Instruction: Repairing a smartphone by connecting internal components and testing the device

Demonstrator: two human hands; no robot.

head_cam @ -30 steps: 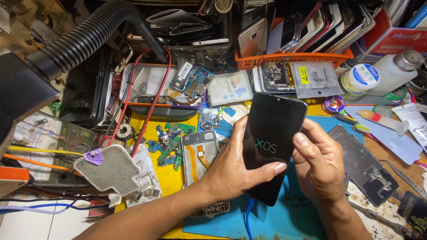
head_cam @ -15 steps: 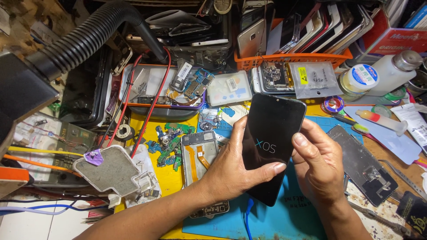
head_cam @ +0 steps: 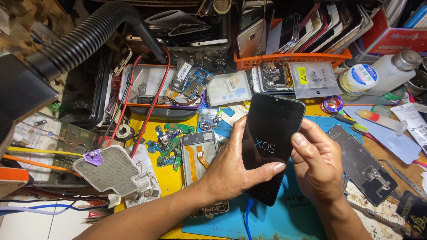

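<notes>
A: Surface first: a crowded repair bench, a yellow and blue work mat (head_cam: 307, 222) under the hands; a black ribbed extraction hose (head_cam: 89, 38) arcs in from the upper left; an orange plastic basket (head_cam: 289, 58) at the back stands full of phones and screens on edge, packed upright so each can be pulled out singly, I judge.

B: And the hands?

A: Both on one thing: a black glossy smartphone (head_cam: 271, 142), lit with pale letters mid-screen, held tilted above the mat at bench centre; the left hand (head_cam: 231, 171) cups it from the left, thumb laid across the lower glass, fingers behind; the right hand (head_cam: 318, 164) wraps its right edge, thumb up at the side. Both closed on it; screen faces the wearer, likely so the display can be read.

B: Beside them?

A: An opened phone body with an orange flex cable (head_cam: 200, 162) lies face-down on the yellow mat just left of the left hand; green circuit-board scraps (head_cam: 167, 142) beyond it; a dark grey phone frame (head_cam: 362, 164) lies flat to the right.

B: Packages, labels?

A: A clear anti-static bag with a yellow square sticker (head_cam: 311, 79) leans against the basket front; a white squeeze bottle with a metal cap (head_cam: 391, 71) lies at the far right, next to a round white-lidded jar (head_cam: 358, 79); a red carton (head_cam: 396, 40) stands behind; a pale plastic parts case with a small barcode label (head_cam: 229, 88) sits left of centre.
</notes>
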